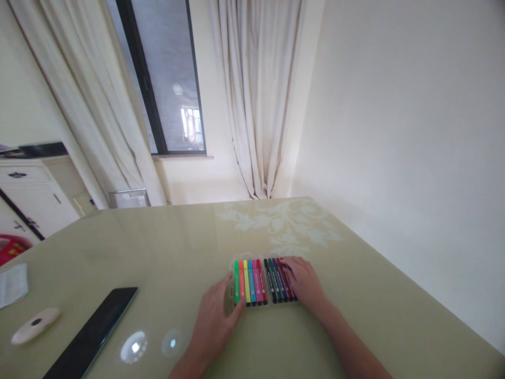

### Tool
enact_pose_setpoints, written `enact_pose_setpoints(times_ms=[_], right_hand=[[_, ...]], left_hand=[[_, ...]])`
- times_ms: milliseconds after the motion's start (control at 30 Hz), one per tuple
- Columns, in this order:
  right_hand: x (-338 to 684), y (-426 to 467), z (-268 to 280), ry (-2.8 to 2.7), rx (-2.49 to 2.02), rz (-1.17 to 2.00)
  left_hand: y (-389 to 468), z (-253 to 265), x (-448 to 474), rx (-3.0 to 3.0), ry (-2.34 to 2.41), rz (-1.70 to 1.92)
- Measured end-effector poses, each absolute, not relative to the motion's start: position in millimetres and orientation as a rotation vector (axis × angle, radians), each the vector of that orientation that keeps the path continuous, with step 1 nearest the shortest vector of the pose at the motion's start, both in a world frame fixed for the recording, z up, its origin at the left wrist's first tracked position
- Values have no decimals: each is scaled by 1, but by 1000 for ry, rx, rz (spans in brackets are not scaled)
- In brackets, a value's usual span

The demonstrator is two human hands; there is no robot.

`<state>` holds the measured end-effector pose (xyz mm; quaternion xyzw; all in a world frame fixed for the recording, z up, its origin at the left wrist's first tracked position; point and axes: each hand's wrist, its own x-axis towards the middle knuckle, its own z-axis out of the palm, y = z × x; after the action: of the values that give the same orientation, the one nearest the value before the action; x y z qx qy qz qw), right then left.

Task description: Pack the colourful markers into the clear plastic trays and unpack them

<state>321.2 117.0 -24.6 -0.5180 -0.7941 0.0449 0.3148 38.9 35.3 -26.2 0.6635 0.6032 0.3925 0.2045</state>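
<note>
A clear plastic marker case point(265, 303) lies open and flat on the table, with colored markers in two groups. Bright markers point(248, 281) in green, orange, yellow, blue, pink and red fill the left half. Darker markers point(276, 279) in black, green, blue, purple and brownish red sit in the right half. My left hand point(215, 310) is curved around the case's left end, its thumb at the lower edge. Over the right end, my right hand point(303, 281) has bent fingers touching the tops of the last dark markers; it partly hides them.
On the pale green glossy table point(177, 252), a black phone-like slab point(94, 331) lies at left. Beside it are a whitish oval object point(36, 325) and a folded white tissue point(13, 284). A wall point(402, 158) borders the right edge; curtains point(262, 95) hang beyond the far edge.
</note>
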Motion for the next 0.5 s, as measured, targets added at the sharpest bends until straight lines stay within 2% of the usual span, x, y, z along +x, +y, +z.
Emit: enact_pose_setpoints(times_ms=[167, 367, 500], right_hand=[[309, 110, -10, -2079, -1382, 44], [230, 114, 7, -2324, -1258, 89], [188, 136, 5, -2373, -1401, 91]], left_hand=[[32, -29, 43, 2083, 1622, 943], [33, -23, 43, 2037, 1547, 945], [36, -26, 41, 1925, 1511, 982]])
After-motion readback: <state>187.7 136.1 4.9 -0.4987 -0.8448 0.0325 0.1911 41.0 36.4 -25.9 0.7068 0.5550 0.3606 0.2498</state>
